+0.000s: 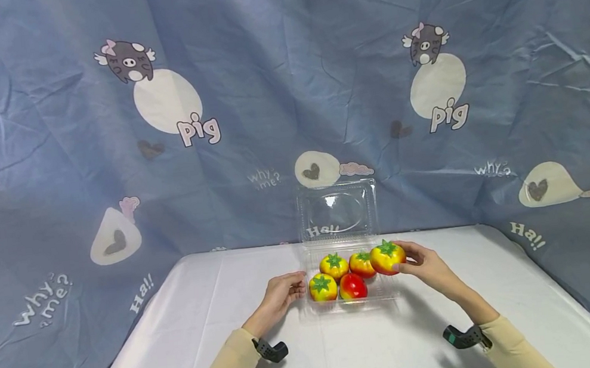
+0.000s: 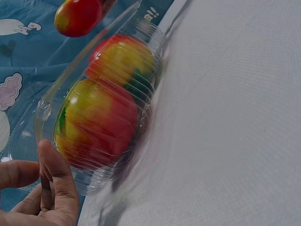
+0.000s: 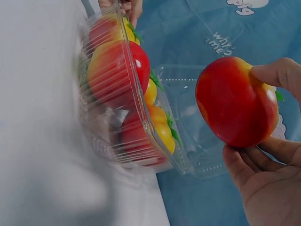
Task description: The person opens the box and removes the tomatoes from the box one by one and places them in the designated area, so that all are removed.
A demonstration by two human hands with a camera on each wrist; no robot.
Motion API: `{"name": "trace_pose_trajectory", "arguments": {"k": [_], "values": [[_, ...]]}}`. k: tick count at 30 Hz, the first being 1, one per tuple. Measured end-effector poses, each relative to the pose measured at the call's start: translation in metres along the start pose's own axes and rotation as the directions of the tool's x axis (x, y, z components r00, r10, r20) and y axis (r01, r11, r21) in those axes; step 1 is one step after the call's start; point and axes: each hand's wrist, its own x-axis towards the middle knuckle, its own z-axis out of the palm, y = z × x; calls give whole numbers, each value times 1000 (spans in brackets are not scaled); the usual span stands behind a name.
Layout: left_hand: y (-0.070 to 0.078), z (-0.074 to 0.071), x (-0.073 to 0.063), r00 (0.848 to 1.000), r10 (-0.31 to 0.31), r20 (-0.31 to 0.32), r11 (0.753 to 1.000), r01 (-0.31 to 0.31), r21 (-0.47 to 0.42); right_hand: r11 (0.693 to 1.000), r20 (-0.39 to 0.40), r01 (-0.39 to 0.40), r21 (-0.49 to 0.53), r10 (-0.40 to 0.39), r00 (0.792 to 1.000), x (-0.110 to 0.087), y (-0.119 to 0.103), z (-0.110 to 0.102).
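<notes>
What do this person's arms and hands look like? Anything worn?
The left hand and right hand are ungloved. The left sleeve and right sleeve are beige; the left wristband and right wristband are black, the right one with a small green patch. No cables show.

A clear hinged plastic container (image 1: 382,299) sits on the table, its lid (image 1: 349,211) raised toward twelve o'clock; the left hand (image 1: 281,293) pinches its nine-o'clock rim. Inside are four glossy red-and-yellow tomatoes: green-leaf tops at eight (image 1: 323,289), ten (image 1: 334,267) and two (image 1: 362,266), and a red side up at six (image 1: 352,287). The right hand (image 1: 429,266) holds a fifth tomato (image 1: 387,258), leaf up, above the container near two o'clock.
</notes>
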Motion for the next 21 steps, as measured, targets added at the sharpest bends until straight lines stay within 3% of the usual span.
{"name": "trace_pose_trajectory", "arguments": {"k": [15,21], "values": [[0,0,-1,1000,-2,4,1000,2,6,999,-28,-30,14,30,999,-6,4,-15],[-1,-1,0,1000,1,3,1000,-1,8,999,-56,-38,-25,36,998,-6,10,-22]]}}
